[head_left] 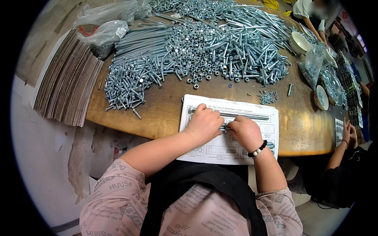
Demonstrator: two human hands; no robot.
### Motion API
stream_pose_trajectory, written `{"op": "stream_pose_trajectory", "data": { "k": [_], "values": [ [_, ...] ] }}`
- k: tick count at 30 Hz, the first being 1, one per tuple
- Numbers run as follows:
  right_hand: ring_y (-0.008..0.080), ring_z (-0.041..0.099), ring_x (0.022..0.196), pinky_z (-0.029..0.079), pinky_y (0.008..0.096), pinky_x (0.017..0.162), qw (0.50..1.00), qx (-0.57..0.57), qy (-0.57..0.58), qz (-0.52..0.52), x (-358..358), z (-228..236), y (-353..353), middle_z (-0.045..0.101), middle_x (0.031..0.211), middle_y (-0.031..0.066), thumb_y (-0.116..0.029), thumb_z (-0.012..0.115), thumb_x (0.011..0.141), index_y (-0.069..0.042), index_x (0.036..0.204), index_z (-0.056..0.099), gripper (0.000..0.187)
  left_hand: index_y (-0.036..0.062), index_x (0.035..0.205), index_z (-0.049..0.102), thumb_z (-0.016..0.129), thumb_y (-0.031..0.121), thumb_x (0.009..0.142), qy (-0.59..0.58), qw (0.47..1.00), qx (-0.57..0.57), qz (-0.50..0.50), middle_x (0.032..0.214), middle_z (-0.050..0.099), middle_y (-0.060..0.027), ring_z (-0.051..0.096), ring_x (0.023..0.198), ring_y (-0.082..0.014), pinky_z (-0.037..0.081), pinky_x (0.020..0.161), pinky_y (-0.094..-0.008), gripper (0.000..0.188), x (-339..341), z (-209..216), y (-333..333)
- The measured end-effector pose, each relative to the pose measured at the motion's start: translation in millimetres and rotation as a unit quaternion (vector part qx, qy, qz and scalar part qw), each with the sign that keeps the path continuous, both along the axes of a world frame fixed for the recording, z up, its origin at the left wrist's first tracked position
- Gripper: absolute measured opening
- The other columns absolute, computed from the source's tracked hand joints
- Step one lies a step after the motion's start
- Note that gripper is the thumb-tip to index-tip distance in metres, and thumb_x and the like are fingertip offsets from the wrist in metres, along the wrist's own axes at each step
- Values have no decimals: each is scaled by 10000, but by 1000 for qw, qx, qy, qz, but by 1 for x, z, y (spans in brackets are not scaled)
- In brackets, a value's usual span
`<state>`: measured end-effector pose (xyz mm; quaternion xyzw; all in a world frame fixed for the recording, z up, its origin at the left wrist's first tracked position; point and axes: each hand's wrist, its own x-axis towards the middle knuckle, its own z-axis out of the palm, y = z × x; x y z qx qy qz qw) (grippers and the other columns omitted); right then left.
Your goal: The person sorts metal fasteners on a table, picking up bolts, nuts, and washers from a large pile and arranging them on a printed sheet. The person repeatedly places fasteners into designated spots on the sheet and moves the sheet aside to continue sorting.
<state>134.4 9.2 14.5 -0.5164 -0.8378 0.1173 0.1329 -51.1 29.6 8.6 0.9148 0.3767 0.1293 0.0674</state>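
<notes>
On the printed card (252,114) at the table's near edge, I pinch a short bolt (223,127) between my left hand (203,124) and right hand (245,131), both closed on it. Its long axis runs left-right across the card, below a longer bolt (244,116).

Round wooden table (165,106): brown top, worn glossy finish, edge curving toward viewer. Left of table: stack of grey-brown cardboard sheets (67,82), fanned, leaning against table edge. Below table, left side: pale wall or floor surface (43,157), paint flaking, bare patch exposed. Beyond table, upper left: bare concrete-coloured floor (43,43). Right of table: second dark work surface (352,98), cluttered, detail too small to resolve. Lighting: even, diffuse, soft sheen on table top.
</notes>
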Motion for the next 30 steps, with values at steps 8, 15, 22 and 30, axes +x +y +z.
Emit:
{"op": "stream_pose_trajectory", "data": {
  "k": [8, 15, 22, 30],
  "values": [
    [264, 581, 792, 484, 369, 665, 999, -25, 35, -9, -15, 15, -1, 556, 896, 81, -187, 715, 647, -94, 934, 598, 324, 114, 908, 625, 714, 302, 651, -110, 993, 7, 30, 841, 593, -4, 559, 809, -191, 372, 753, -349, 331, -44, 8, 5],
    [255, 574, 854, 488, 361, 699, 999, -34, -8, 14, -31, 4, 3, 566, 914, 72, -184, 703, 656, -92, 952, 594, 328, 87, 988, 594, 703, 238, 672, -75, 996, -42, 33, 935, 569, -54, 556, 867, -226, 397, 770, -355, 366, -65, -8, -4],
    [266, 577, 825, 485, 362, 678, 1000, -22, 14, 5, -30, 9, 3, 572, 904, 80, -165, 692, 669, -91, 951, 599, 306, 90, 999, 591, 694, 229, 684, -93, 993, -60, 39, 941, 567, -64, 548, 901, -232, 399, 791, -356, 360, -65, -7, -3],
    [225, 547, 700, 450, 303, 611, 959, 35, 158, -231, 67, 8, -53, 567, 841, 97, -78, 646, 748, -40, 961, 603, 221, 44, 1040, 571, 599, 129, 779, -172, 958, -160, 164, 925, 569, -126, 546, 881, -308, 437, 777, -378, 276, -90, -8, 35]
  ]
}}
